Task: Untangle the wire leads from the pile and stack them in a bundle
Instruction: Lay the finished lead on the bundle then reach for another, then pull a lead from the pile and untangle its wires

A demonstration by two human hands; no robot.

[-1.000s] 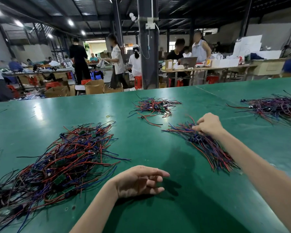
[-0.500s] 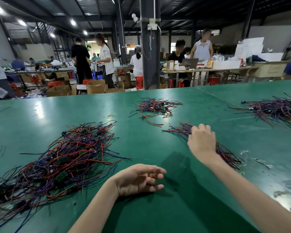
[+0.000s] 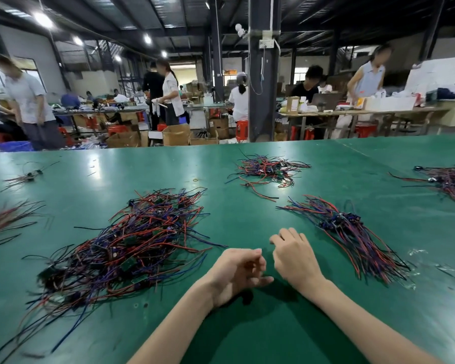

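While the pile [image 3: 132,245] and the bundle [image 3: 352,232] lie apart on the desk [image 3: 247,337], the left hand [image 3: 235,275] and right hand [image 3: 294,258] are held between them, loosely curled, nothing gripped.

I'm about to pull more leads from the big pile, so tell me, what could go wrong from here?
The pile is densely tangled, with small green boards caught among the wires; a hard pull may drag out a whole clump or strain a lead.
The bundle lies loose and fanned out close to the right hand; a careless sweep of the arm could scatter it.
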